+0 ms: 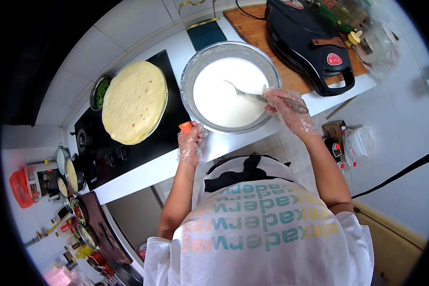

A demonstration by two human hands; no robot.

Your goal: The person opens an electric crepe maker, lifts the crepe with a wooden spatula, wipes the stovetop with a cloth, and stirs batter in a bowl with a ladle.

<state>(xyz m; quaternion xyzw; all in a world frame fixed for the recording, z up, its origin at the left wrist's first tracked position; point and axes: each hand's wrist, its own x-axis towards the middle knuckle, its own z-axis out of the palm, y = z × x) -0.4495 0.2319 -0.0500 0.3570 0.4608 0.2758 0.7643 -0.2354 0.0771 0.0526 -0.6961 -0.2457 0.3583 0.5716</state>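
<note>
A large metal bowl (188,102) of white batter (224,109) sits on the counter in front of me. My right hand (291,112), in a clear plastic glove, is closed around the handle of a metal ladle (247,94). The ladle's head dips into the batter. Near the bowl's lower left side, my left hand (190,145), also gloved in clear plastic, grips a short orange piece (186,127) that looks like a chunk of carrot. Left of the bowl, a stack of pale round flatbreads (134,102) rests on a plate over the black cooktop.
A black electric griddle (310,45) stands closed on a wooden board (245,21) at the upper right. Chopped greens fill a small bowl (100,93) behind the flatbreads. Bottles (337,148) stand on the floor at right. Several dishes line the counter at far left.
</note>
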